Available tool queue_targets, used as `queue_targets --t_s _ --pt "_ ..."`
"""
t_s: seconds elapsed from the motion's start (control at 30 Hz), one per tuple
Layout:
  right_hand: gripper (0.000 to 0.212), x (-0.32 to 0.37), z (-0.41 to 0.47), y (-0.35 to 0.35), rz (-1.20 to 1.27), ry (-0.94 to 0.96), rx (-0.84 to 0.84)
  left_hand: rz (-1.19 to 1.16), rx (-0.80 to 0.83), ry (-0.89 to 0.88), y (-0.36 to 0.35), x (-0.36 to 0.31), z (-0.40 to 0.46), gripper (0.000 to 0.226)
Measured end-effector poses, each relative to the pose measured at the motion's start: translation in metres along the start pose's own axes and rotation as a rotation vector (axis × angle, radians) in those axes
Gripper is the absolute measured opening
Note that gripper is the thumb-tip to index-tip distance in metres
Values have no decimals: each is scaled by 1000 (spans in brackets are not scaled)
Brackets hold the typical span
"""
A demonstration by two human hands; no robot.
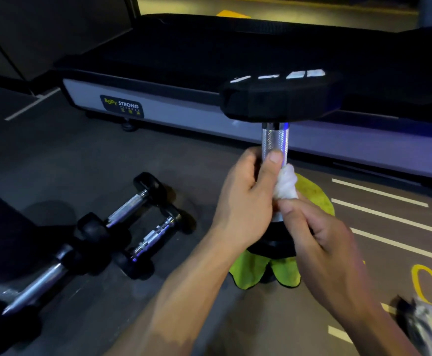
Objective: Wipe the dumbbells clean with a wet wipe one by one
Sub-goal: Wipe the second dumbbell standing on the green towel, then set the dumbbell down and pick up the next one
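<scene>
Grey gym floor lay below; left hand gripped the upright black-ended, chrome-handled dumbbell, right hand pinching the crumpled white wet wipe against its handle.

head view, looking down, close in

Dim room, bluish glare streaking the upright dumbbell's knurled chrome handle and glossy black head, edges bowed, lower corners smeared by blur.

From my remote seat I saw two bare forearms with no sleeves reaching into view, and both hands, left and right, wore no gloves, rings or watch.
</scene>
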State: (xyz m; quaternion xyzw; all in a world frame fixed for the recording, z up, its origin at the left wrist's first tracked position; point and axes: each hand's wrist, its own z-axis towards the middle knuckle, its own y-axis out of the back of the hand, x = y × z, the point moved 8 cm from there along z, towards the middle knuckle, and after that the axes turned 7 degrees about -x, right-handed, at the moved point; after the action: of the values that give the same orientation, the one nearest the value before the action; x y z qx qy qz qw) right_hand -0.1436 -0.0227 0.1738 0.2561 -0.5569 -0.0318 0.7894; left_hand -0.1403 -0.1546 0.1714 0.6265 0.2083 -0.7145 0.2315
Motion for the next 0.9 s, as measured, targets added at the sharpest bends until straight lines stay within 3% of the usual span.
queue_targets --t_s 0.1,0.2,0.27,0.33,0.43,0.67,0.9 --pt "32 -4 -5 13 234 -89 -71 -71 -81 14 6 3 -6 25" --pt "33 -12 -10 39 296 -109 -234 -90 -125 31 20 4 -13 30" --pt "29 -14 -12 43 341 -117 -234 -172 -167 87 36 7 -19 37" --pt "30 -9 -16 29 367 -103 -132 -211 -210 133 60 12 -25 46" --pt "30 -6 -32 -8 359 -131 51 -164 -224 207 106 21 -38 40" --pt "25 -25 -95 -109 406 -193 481 359 -239 267 238 70 -92 65" --pt "22 -46 -133 -164 313 -245 649 816 -125 354 337 117 -150 49"
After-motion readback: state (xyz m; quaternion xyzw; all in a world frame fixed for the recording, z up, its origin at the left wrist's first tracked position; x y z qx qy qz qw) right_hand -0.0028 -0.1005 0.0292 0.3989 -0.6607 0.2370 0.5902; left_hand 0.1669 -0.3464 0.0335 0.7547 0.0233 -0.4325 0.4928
